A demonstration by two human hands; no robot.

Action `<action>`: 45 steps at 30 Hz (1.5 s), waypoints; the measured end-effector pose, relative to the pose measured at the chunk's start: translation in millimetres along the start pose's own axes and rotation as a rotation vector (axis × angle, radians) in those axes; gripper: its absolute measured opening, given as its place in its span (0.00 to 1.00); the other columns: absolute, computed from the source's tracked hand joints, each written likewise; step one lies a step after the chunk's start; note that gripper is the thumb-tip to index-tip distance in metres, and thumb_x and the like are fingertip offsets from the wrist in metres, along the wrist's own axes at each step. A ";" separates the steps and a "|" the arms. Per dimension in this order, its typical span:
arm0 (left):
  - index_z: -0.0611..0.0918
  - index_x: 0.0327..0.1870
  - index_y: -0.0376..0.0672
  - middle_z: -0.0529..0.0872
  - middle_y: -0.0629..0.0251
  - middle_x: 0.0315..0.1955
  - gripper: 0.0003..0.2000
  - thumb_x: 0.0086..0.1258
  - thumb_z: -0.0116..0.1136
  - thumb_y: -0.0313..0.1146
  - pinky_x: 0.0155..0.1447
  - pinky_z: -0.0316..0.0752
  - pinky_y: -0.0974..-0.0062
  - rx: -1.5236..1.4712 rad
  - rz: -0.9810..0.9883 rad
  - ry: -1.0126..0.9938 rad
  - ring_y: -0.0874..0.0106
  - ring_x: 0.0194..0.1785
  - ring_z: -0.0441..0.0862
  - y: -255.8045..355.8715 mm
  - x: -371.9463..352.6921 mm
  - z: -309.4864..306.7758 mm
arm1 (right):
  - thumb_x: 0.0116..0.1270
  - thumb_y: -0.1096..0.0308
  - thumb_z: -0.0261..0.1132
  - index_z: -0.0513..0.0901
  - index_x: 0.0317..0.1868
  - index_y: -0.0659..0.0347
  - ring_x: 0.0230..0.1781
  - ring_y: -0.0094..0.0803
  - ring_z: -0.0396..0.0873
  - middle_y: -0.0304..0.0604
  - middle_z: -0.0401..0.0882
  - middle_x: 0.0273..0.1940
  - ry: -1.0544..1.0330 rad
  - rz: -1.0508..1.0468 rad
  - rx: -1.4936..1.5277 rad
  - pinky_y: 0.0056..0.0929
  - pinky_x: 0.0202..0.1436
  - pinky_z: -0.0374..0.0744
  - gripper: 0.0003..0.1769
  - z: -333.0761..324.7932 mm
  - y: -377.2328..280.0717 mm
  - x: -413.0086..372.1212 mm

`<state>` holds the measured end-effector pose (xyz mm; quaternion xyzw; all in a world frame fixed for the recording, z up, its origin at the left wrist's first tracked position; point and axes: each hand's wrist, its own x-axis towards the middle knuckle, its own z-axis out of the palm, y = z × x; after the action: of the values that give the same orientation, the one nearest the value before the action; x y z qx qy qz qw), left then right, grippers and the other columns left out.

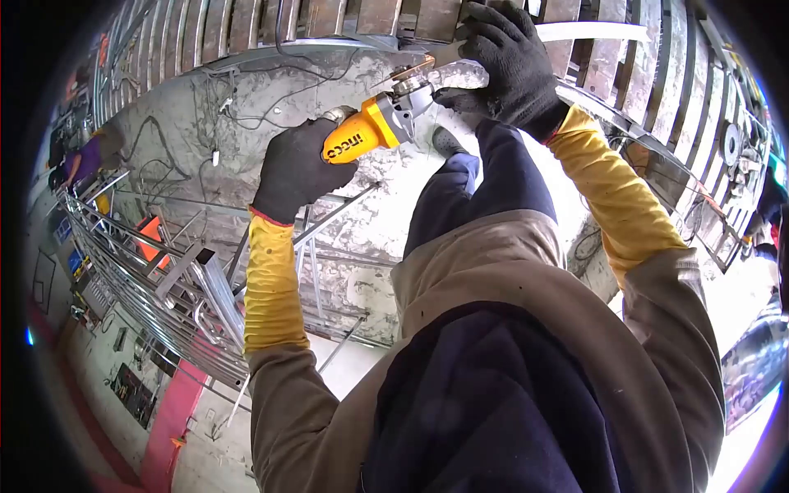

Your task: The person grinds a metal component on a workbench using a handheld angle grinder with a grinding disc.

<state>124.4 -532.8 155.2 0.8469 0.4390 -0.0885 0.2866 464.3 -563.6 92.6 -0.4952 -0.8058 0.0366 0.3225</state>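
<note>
My left hand (302, 168), in a black glove, is wrapped around the yellow body of an angle grinder (362, 135). The grinder's grey head points up and right, and its thin disc (401, 76) shows nearly edge-on beside the slatted metal bench. My right hand (514, 74), also gloved in black, is closed over a flat metal strip (592, 31) lying along the bench edge. The strip's left end reaches out past the fingers, close to the disc. Part of the grip is hidden behind the glove.
The slatted metal bench (641, 62) runs across the top. Cables (275, 103) trail over the stained floor. Metal tubes and a frame (189, 279) stand at lower left, with an orange piece (153, 240) among them. Another person (86, 160) is at far left.
</note>
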 end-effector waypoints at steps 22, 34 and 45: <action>0.85 0.44 0.44 0.90 0.54 0.32 0.20 0.53 0.78 0.42 0.43 0.84 0.57 -0.045 -0.055 0.062 0.52 0.37 0.90 2.7 -8.5 11.3 | 0.50 0.37 0.82 0.80 0.39 0.59 0.66 0.55 0.78 0.51 0.84 0.49 0.047 -0.005 0.011 0.62 0.72 0.69 0.35 -1.3 -2.8 4.2; 0.86 0.48 0.46 0.90 0.53 0.35 0.21 0.54 0.77 0.43 0.44 0.83 0.54 -0.026 -0.011 0.043 0.50 0.40 0.89 1.1 -4.3 6.7 | 0.48 0.37 0.82 0.79 0.41 0.58 0.66 0.55 0.77 0.51 0.83 0.51 0.064 -0.031 0.017 0.63 0.72 0.69 0.35 -1.2 -1.6 0.9; 0.85 0.46 0.44 0.90 0.54 0.34 0.22 0.53 0.81 0.42 0.44 0.83 0.57 0.005 -0.018 0.023 0.52 0.39 0.90 3.2 -1.4 0.9 | 0.49 0.38 0.83 0.80 0.41 0.57 0.68 0.55 0.76 0.51 0.83 0.52 0.035 -0.013 0.016 0.63 0.74 0.68 0.35 -1.3 -2.8 1.7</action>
<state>126.2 -535.7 156.3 0.8446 0.4498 -0.0826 0.2785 462.4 -563.9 95.6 -0.4881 -0.8028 0.0322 0.3409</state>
